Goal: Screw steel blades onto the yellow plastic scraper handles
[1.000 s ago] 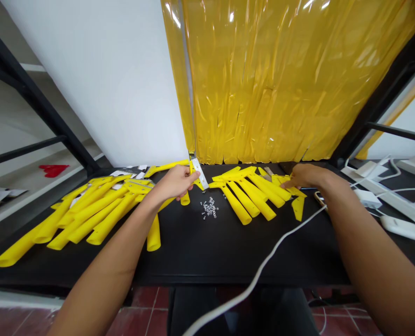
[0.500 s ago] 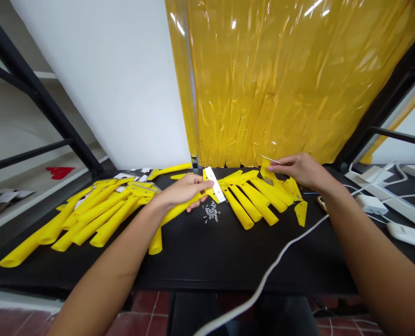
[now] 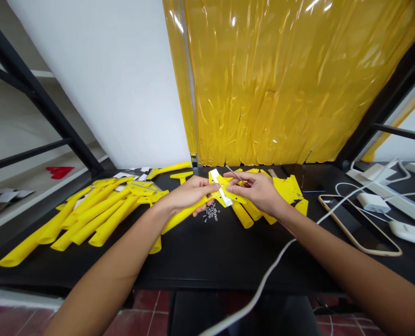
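My left hand is closed around the head end of a yellow scraper handle, whose hollow grip points down to the left. A white blade strip lies across that head under my left thumb. My right hand is closed on a thin screwdriver, its metal shaft pointing up and left. With thumb and fingers the same hand also presses a small yellow plate over the strip. Small loose screws and nuts lie on the black table just below my hands.
Several yellow scrapers are piled at the left. More handles and flat yellow plates lie behind and beside my right hand. A phone, chargers and a white cable occupy the right side. A yellow plastic curtain hangs behind.
My right hand has moved left from the pile of plates to the scraper head, bringing a yellow plate onto the white strip. The phone, covered before by my arm, now shows.
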{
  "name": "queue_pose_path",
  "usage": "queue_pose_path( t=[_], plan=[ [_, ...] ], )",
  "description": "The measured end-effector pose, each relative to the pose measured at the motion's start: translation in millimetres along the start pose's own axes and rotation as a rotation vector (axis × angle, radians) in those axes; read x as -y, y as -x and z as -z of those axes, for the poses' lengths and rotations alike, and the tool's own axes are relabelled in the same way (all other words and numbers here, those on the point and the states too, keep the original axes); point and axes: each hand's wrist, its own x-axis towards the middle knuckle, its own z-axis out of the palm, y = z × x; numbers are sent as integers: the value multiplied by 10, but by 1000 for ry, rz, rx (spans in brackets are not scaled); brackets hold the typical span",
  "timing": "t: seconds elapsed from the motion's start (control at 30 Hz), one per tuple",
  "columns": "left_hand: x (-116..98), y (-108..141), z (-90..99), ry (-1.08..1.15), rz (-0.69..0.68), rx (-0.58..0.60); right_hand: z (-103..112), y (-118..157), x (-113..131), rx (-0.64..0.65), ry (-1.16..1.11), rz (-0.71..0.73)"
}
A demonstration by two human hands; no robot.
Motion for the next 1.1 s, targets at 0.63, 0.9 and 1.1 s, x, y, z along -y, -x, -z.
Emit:
queue_pose_path(
  t=[0.63, 0.9, 1.1],
  plan=[
    [25, -18, -38, -70, -13, -29, -122, 11, -12, -2, -657, -371],
    [46, -31, -54, -84, 11, -19, -247, 26, -92, -103, -444, -246],
    [51, -41, -62, -61, 33, -42, -268, 52, -55, -54, -457, -281]
  ],
)
